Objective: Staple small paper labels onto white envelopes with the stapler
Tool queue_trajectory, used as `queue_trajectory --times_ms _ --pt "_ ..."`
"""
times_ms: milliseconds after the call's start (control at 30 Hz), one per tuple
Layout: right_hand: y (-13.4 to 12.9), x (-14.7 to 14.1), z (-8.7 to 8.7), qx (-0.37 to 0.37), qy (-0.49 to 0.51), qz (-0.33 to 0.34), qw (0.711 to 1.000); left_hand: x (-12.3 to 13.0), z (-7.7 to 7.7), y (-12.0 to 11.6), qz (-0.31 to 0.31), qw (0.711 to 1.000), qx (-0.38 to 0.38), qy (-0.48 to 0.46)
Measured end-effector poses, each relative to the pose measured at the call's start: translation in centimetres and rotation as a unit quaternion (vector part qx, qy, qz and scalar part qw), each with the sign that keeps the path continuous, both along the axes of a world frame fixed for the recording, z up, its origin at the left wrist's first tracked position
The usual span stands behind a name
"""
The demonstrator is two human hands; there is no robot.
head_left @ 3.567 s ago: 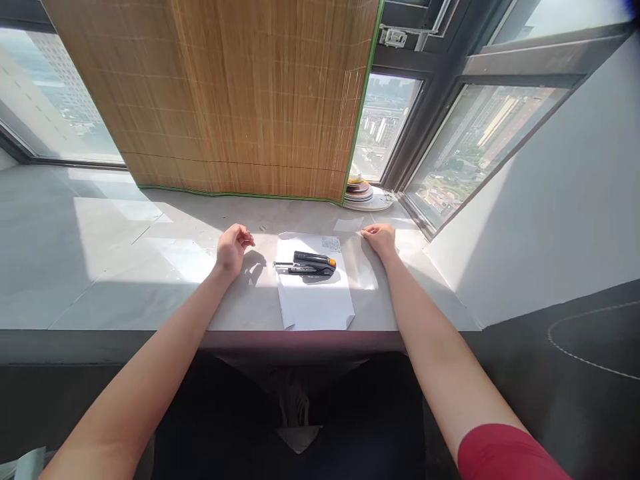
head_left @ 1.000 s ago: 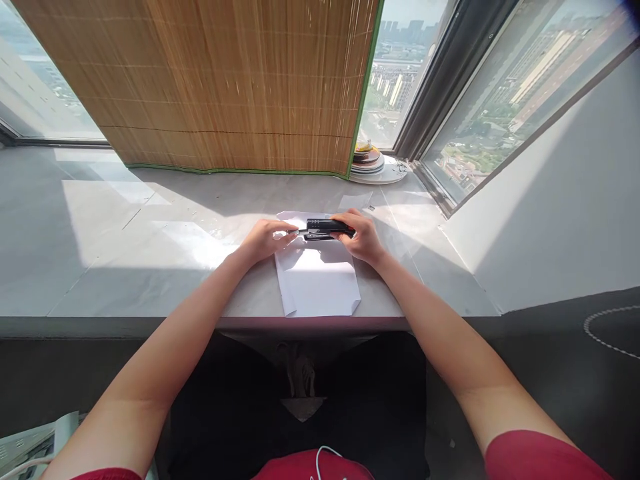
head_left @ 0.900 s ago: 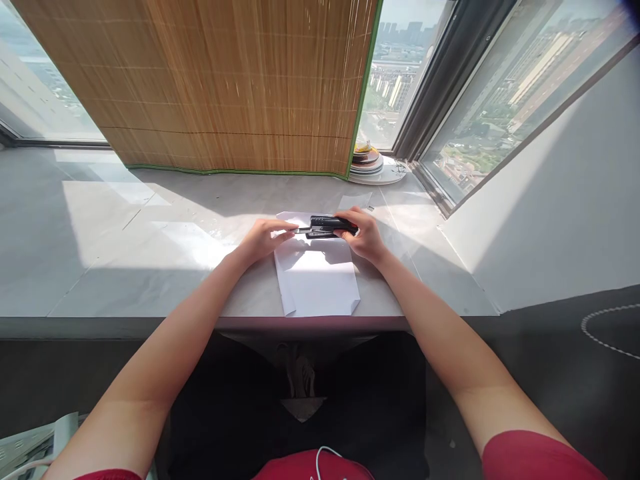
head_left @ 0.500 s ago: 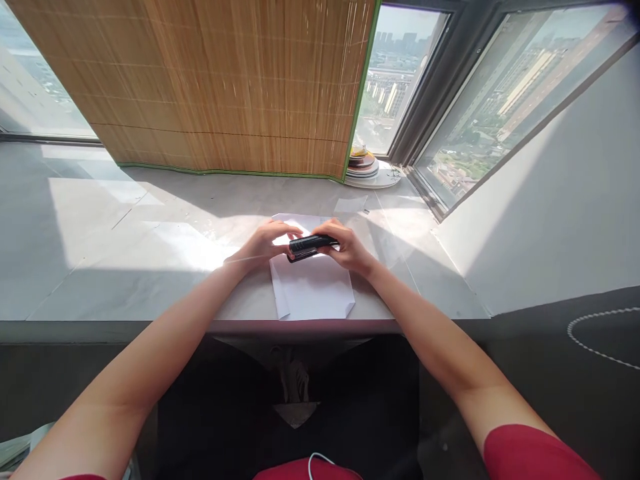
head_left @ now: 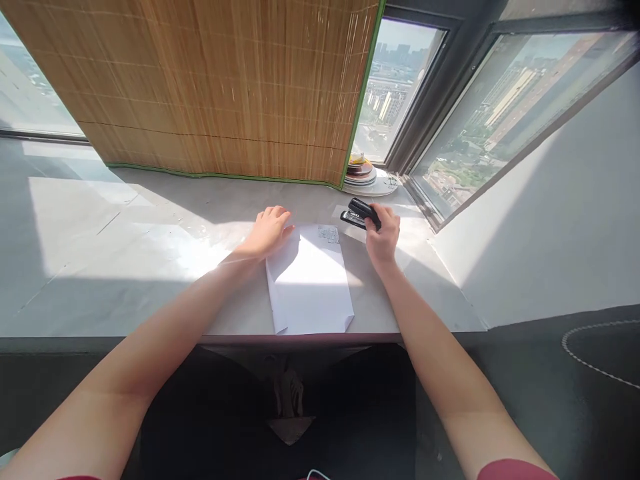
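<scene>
A black stapler is gripped at its rear end in my right hand, above the sill to the right of the paper. Its jaws point left and stand apart. My left hand lies with fingers stretched out at the upper left corner of the white paper; it holds nothing. The paper lies near the sill's front edge, with its lower corners folded. A small patch of dark print shows at its upper right corner.
The pale stone windowsill spreads to both sides. A bamboo blind with a green edge hangs at the back. Stacked plates stand in the window corner. A white wall bounds the right side, where a beaded cord hangs.
My right hand has carried the stapler from over the paper to the right. My left hand has come off the stapler's front and settled at the paper's upper left corner. The printed patch is uncovered.
</scene>
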State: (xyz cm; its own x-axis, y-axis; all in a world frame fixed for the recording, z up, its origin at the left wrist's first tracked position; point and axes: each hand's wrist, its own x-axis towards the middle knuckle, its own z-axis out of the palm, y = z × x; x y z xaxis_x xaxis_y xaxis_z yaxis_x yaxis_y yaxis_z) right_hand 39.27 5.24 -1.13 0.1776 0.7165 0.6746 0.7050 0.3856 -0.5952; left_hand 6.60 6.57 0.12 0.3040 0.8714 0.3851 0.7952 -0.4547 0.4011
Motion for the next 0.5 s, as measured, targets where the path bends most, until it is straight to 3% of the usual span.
queue_trajectory --times_ms 67,167,300,500 --pt "0.8 0.9 -0.9 -0.024 -0.007 -0.032 0.999 0.1 -1.7 1.2 0.003 1.0 -0.014 0.009" --pt "1.5 1.6 -2.0 -0.053 -0.017 -0.013 0.998 -0.2 -3.2 2.1 0.001 0.999 0.0 -0.038" --pt "1.8 2.0 -2.5 -0.092 -0.005 0.033 0.995 -1.1 -3.3 2.6 0.008 0.993 -0.004 -0.118" --pt "1.1 1.6 -1.8 -0.133 0.016 0.095 0.986 -2.5 -2.8 2.7 0.02 0.984 -0.042 -0.175"
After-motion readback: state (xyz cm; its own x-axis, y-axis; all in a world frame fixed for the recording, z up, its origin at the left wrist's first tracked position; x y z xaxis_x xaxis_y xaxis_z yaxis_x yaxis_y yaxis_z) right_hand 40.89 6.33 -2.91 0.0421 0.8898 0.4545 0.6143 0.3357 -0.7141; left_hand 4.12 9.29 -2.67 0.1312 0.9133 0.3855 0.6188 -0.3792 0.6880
